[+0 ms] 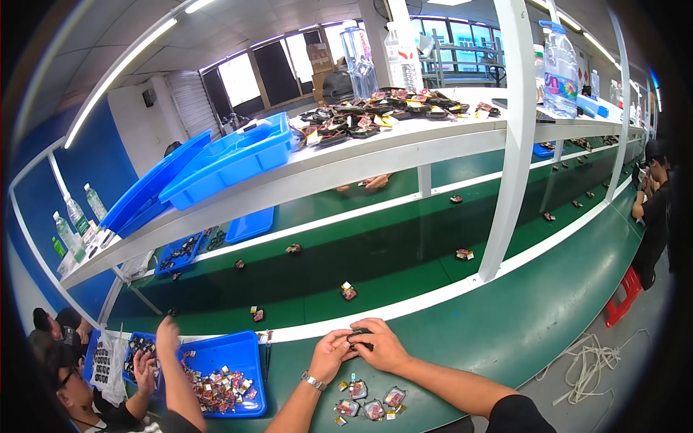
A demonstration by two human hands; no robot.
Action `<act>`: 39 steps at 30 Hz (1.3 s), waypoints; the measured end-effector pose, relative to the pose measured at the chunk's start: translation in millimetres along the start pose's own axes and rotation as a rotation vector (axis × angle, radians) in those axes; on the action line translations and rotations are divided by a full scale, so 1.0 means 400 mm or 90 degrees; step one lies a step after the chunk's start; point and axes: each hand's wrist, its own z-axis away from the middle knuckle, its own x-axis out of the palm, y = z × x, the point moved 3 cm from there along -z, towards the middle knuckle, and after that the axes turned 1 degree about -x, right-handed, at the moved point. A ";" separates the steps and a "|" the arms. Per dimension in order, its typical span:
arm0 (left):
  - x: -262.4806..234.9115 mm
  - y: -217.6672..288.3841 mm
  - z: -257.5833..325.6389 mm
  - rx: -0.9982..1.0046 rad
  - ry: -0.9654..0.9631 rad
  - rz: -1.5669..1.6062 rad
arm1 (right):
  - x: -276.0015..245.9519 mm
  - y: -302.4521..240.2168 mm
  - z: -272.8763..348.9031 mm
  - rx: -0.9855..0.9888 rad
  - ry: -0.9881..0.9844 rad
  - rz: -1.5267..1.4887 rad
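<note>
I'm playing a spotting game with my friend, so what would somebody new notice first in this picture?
Probably the big heap of small dark parts on the white shelf, top middle, with bright blue trays left of it. Then, lower middle, the person's left grip and right grip hold a small black piece over the green work surface.

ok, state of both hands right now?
Left hand: closed, holding a small black part together with the right.
Right hand: closed on the same part.
</note>
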 end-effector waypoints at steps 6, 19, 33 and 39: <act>0.008 -0.004 0.000 0.023 0.039 -0.020 | 0.007 0.001 -0.004 -0.014 -0.012 -0.030; 0.014 -0.007 -0.001 0.048 0.084 -0.038 | 0.010 0.003 -0.014 -0.022 -0.025 -0.020; 0.014 0.004 0.001 0.023 0.100 0.007 | -0.022 -0.007 -0.006 0.051 0.026 0.000; 0.006 -0.004 -0.001 0.010 0.089 -0.041 | 0.003 0.009 -0.009 0.145 0.028 -0.032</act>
